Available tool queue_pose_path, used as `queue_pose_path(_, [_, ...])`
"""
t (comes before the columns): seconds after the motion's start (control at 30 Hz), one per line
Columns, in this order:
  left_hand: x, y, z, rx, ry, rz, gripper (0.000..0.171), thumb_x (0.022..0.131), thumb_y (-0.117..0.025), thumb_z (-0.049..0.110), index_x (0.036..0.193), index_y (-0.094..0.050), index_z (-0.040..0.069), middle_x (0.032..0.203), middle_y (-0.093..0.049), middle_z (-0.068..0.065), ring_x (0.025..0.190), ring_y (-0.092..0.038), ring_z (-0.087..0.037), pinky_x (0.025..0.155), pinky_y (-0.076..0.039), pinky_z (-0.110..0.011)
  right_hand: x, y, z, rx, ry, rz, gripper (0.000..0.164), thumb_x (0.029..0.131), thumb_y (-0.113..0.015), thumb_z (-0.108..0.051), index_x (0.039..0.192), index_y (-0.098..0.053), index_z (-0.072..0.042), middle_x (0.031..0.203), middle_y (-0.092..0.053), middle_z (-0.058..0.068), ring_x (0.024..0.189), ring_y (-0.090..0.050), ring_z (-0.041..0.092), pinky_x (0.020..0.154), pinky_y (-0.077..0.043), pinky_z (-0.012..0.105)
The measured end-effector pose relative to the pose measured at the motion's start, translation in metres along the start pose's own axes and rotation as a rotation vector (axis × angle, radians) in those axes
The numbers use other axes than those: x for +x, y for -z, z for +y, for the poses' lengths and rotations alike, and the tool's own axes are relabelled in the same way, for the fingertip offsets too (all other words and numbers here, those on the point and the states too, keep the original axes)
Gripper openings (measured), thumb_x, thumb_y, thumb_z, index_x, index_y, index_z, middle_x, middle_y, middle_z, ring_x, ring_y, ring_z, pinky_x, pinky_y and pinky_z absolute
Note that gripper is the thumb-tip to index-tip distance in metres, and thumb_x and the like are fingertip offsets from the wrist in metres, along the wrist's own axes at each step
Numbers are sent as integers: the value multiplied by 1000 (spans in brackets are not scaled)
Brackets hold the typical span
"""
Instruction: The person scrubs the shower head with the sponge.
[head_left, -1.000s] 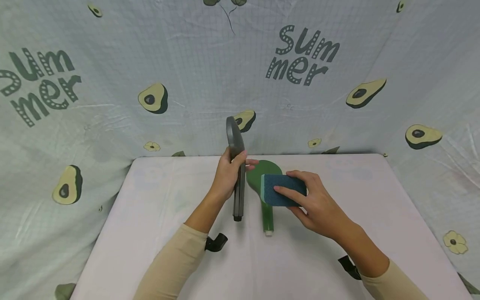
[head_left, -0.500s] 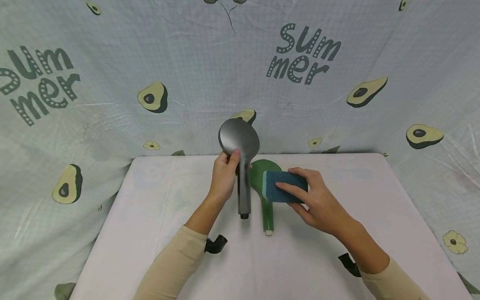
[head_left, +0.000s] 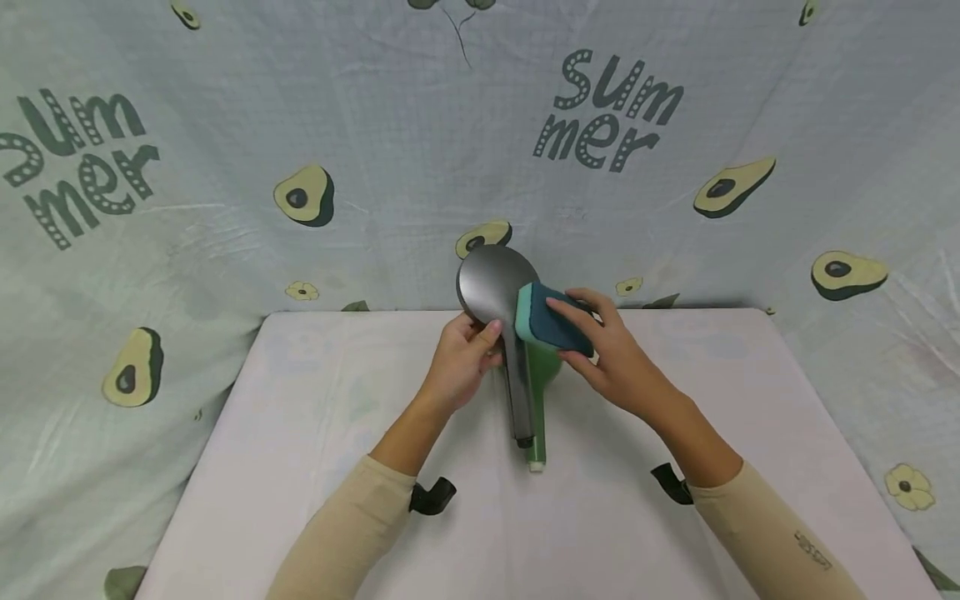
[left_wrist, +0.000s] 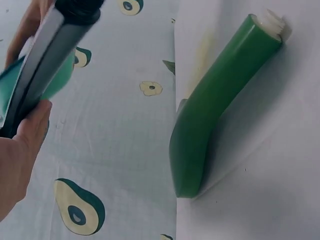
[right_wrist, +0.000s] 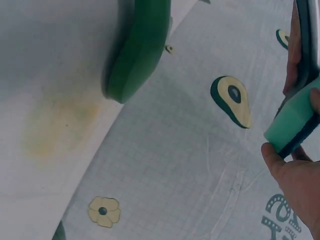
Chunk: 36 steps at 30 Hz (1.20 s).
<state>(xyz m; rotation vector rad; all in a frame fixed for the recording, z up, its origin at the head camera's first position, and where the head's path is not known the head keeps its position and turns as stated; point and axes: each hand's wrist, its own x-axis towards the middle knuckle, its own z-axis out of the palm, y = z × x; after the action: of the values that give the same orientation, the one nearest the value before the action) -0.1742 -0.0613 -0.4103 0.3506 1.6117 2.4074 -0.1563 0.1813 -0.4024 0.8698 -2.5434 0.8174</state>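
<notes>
My left hand point(head_left: 467, 360) grips a dark grey shower head point(head_left: 495, 287) at its neck, thumb in front, the handle pointing down. The shower head is raised off the table. In my right hand point(head_left: 618, 354) is a sponge point(head_left: 555, 321), teal with a dark blue scouring side, pinched between fingers and thumb. Its teal side meets the right edge of the shower head in the head view. A green shower head point(left_wrist: 215, 105) with a white threaded end lies on the table, partly hidden behind the grey one in the head view.
The table point(head_left: 322, 400) has a pale cover. Behind it hangs a cloth point(head_left: 405, 150) printed with avocados, flowers and lettering. Black wrist mounts point(head_left: 432, 497) show below both forearms. A yellowish stain point(right_wrist: 60, 125) marks the table cover near the green shower head.
The grey shower head has turned from edge-on to show its broad round back, then shifted right with its handle tilting. My right hand has raised the sponge up and left against it.
</notes>
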Motion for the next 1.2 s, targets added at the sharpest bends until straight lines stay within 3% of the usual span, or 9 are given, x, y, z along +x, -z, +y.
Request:
queue_pose_path(0.17, [2,-1,-3,-8,-57,-15,40,110,-41,1,147,-38,-11,110,-56,0,86,-52,-6,64,-48,-17,13,-5,-6,1,17,-18,72,94,-77,-11,156,-44,-19,158,-33,22,141,-43,40,103,-53,57])
queue_pose_path(0.3, [2,0,-3,21,-100,9,38,110,-41,2,145,-40,-12,114,-59,-7,88,-59,-6,68,-52,-17,2,-12,-15,-10,113,-55,72,90,-80,-9,153,-47,-20,156,-36,21,141,-42,41,102,-54,57])
queue_pose_path(0.47, [4,4,-3,82,-155,49,41,111,-43,5,150,-39,-8,140,-55,-25,113,-71,-32,89,-61,-27,-26,-32,-25,-121,334,-153,71,87,-82,-6,149,-54,-27,153,-41,18,137,-44,37,104,-53,53])
queue_pose_path(0.53, [5,5,-2,93,-174,56,42,111,-43,5,150,-39,-7,143,-53,-28,116,-68,-44,91,-61,-30,-36,-37,-29,-188,421,-181,74,84,-83,-5,148,-55,-30,152,-44,17,133,-47,36,103,-54,50])
queue_pose_path(0.63, [6,4,0,105,-176,69,41,111,-44,6,149,-41,-8,141,-53,-28,115,-68,-45,88,-62,-31,-45,-39,-32,-268,476,-184,79,81,-87,-6,149,-54,-31,149,-47,16,130,-49,36,101,-56,47])
queue_pose_path(0.9, [0,-2,4,51,-150,77,40,110,-46,9,146,-44,-9,129,-62,-23,96,-75,-18,79,-63,-25,-19,-22,-24,-236,338,-34,74,84,-85,-6,148,-55,-27,149,-44,23,132,-46,43,102,-54,55])
queue_pose_path(1.0, [-3,-5,3,31,-136,76,34,110,-45,8,139,-48,-10,105,-65,-8,78,-65,-8,65,-56,-18,-5,-16,-21,-200,266,44,74,85,-84,-6,149,-52,-22,151,-42,26,135,-44,45,102,-52,59])
queue_pose_path(1.07, [-5,-7,2,15,-131,69,27,110,-44,6,131,-49,-11,89,-56,-1,68,-53,-7,57,-46,-18,2,-14,-20,-173,200,88,74,86,-83,-5,151,-49,-20,152,-40,26,136,-45,45,100,-54,58])
queue_pose_path(1.2, [-5,-11,1,-16,-163,68,24,110,-45,6,127,-49,-11,85,-51,0,66,-45,-7,56,-41,-18,7,-14,-25,-92,106,110,75,89,-80,-5,153,-45,-18,153,-38,25,137,-47,43,98,-57,56])
